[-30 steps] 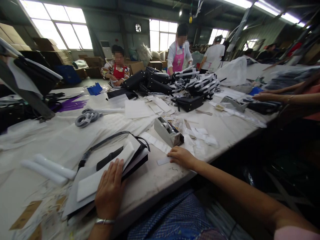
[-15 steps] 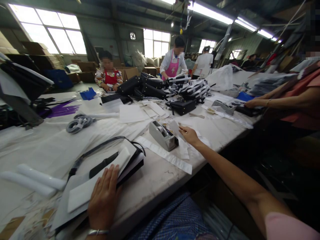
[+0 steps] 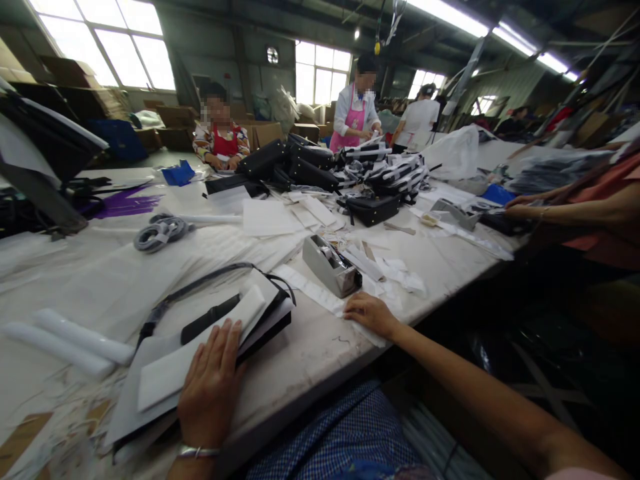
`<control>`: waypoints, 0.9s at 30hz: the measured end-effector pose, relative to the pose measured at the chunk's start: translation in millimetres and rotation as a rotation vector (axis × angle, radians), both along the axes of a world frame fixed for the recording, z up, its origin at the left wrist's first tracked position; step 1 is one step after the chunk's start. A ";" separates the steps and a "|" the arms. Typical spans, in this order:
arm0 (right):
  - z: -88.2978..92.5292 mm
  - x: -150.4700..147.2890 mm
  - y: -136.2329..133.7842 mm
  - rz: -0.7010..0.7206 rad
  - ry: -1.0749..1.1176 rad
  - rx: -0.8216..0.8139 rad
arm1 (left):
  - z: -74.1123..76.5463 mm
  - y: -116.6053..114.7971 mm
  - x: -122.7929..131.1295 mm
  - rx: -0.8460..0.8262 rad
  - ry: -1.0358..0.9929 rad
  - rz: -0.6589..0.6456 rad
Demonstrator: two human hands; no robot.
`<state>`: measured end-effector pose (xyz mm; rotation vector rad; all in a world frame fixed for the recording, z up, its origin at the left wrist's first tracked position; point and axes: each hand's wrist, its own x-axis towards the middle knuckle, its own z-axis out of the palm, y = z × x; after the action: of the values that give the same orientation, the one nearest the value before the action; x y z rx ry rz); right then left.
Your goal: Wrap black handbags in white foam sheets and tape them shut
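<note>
My left hand point(image 3: 213, 380) lies flat, fingers stretched out, on a white foam sheet point(image 3: 165, 380). Under that sheet is a black bag point(image 3: 270, 333) with grey-white sheets and a dark strap point(image 3: 175, 303) looping behind it. At the table's front edge, my right hand point(image 3: 373, 315) is closed at a long white strip point(image 3: 313, 290), its fingertips on the strip and its palm covering part of it. What lies under the fingers is partly hidden. A grey tape dispenser point(image 3: 327, 267) stands just beyond that hand, beside crumpled white paper pieces point(image 3: 400, 273).
Black bags point(image 3: 310, 170) are heaped at the back centre. Coiled grey cord point(image 3: 160, 233) and white foam rolls point(image 3: 75, 343) lie on the left. Several co-workers stand or sit around the table, one in a pink apron point(image 3: 356, 120). A second dispenser point(image 3: 455, 215) is farther right.
My right hand has moved from the paper pieces beside the tape dispenser, where it held a pale piece, toward me onto the white strip. My left hand stays on the foam sheet.
</note>
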<state>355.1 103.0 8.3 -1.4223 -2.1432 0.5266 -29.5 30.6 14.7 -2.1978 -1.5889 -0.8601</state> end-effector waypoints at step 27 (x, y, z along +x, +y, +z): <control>-10.7 -160.2 -1.9 0.378 -0.156 0.151 | 7.8 -2.1 -1.8 0.020 -0.028 0.047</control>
<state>194.9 101.1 -2.4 -1.0101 -2.5367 0.3866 -31.3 28.6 22.5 -2.1348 -1.6318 -0.8928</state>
